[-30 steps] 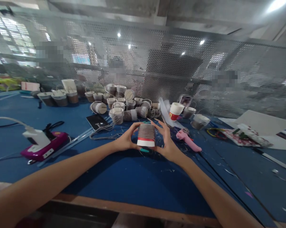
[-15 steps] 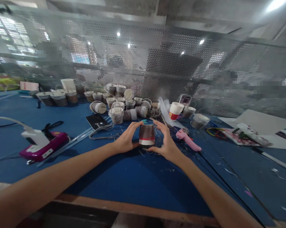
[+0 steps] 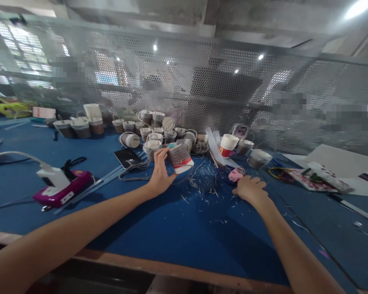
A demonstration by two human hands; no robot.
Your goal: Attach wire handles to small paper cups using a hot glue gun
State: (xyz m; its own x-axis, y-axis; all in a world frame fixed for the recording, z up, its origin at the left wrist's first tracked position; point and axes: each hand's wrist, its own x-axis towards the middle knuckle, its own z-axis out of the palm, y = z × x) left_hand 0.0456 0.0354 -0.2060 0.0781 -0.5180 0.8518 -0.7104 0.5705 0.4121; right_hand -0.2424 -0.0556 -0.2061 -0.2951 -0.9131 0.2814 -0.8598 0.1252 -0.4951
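Leftmost, a purple power strip (image 3: 63,192) with a white plug (image 3: 53,179) sits on the blue table (image 3: 171,241), and a dark phone (image 3: 127,158) lies further right. Next, the left hand (image 3: 160,174), part-way curled, grips a cord-wrapped cup (image 3: 180,158) between fingers and thumb, tilted above the table. Past some scattered scraps (image 3: 213,191) stands a stack of paper cups (image 3: 228,145). The right hand (image 3: 251,190) covers the handle of a pink glue gun (image 3: 235,174); whether it is closed around it, I cannot tell.

A cord-wrapped paper cup (image 3: 180,157) tilts, its red-and-white end bare. At right, a pink glue gun (image 3: 235,174) shows, partly covered.
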